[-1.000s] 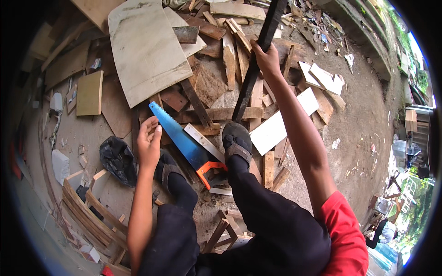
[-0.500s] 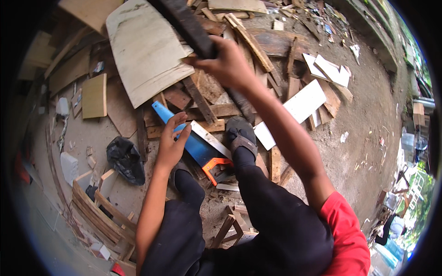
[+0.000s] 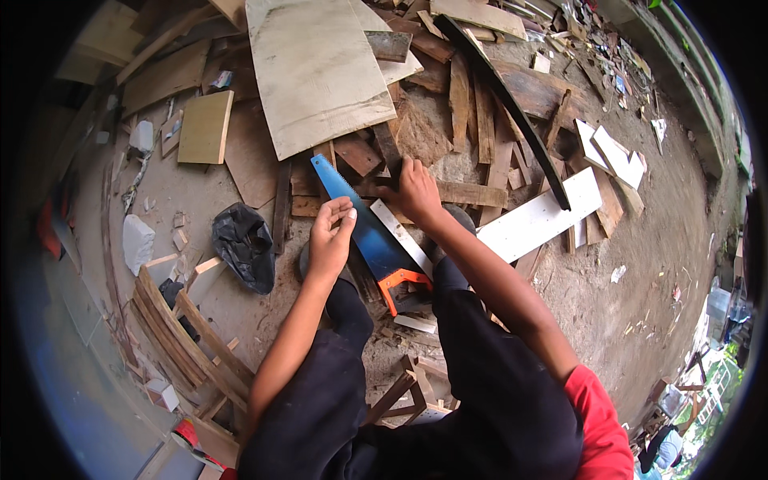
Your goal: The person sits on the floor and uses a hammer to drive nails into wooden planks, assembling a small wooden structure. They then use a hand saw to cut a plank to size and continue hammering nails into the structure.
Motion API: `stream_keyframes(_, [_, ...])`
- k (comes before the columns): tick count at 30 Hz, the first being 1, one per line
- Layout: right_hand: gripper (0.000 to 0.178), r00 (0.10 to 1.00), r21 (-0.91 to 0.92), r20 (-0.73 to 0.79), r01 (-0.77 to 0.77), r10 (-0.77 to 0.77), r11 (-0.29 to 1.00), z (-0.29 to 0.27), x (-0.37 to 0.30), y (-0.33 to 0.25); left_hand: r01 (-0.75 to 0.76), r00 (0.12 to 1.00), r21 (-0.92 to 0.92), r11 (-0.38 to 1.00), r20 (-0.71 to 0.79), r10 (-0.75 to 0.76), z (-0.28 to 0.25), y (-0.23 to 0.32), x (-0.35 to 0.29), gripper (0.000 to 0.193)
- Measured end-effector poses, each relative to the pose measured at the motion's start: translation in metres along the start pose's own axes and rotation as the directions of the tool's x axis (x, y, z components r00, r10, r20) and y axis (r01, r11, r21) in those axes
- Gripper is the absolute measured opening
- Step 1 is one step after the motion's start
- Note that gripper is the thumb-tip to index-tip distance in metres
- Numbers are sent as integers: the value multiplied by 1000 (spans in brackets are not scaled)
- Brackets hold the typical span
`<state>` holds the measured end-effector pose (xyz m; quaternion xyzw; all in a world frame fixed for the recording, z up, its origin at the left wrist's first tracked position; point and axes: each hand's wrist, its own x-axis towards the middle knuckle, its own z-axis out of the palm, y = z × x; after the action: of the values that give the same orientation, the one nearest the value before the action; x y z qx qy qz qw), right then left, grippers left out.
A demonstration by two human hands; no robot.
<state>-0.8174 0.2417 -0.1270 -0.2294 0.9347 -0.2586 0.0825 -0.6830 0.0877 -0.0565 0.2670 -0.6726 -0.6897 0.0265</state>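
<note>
A handsaw [image 3: 372, 240] with a blue blade and an orange handle lies in front of me, near my feet. My left hand [image 3: 330, 240] hovers over the blade's left edge, loosely open with nothing in it. My right hand [image 3: 416, 192] is closed round the near end of a short dark wood strip [image 3: 387, 148], whose far end runs toward a large pale plywood sheet [image 3: 320, 72]. Its fingertips are partly hidden. A narrow white strip [image 3: 402, 238] lies beside the saw. Over to the right, a long black plank [image 3: 512, 104] rests across a white board [image 3: 544, 216].
Scrap wood [image 3: 472, 192] lies piled beyond my feet. On the left are a black plastic bag [image 3: 244, 248], a square wooden panel [image 3: 206, 128] and a white block [image 3: 138, 242]. Curved wooden slats [image 3: 188, 336] stand nearer. A concrete ledge [image 3: 664, 72] borders the dirt at far right.
My right hand has let go of the long black plank, now lying at right, and come back to the short dark strip. My left hand stays over the saw. The view has shifted.
</note>
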Motion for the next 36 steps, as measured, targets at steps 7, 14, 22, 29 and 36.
stream_keyframes(7, [40,866,829,498,-487,34,274,-58,-11,57,34,996,-20,999,-78,-35,-17,1,-9,31])
stream_keyframes(14, [63,862,598,455,-481,-222,-641,-103,-81,103,43,996,-110,993,-77,-52,-14,5,-7,31])
stream_keyframes(22, [73,873,562,421,-464,-246,-685,-98,-95,91,38,996,-65,997,-73,-42,-20,-3,-7,31])
stream_keyframes(29, [62,904,743,426,-336,-23,579,-108,-92,8,137,976,-188,973,192,-101,-3,21,-15,56])
stream_keyframes(36, [64,904,648,296,47,-308,760,-76,-39,-36,156,965,-492,856,-110,-240,-19,23,-8,34])
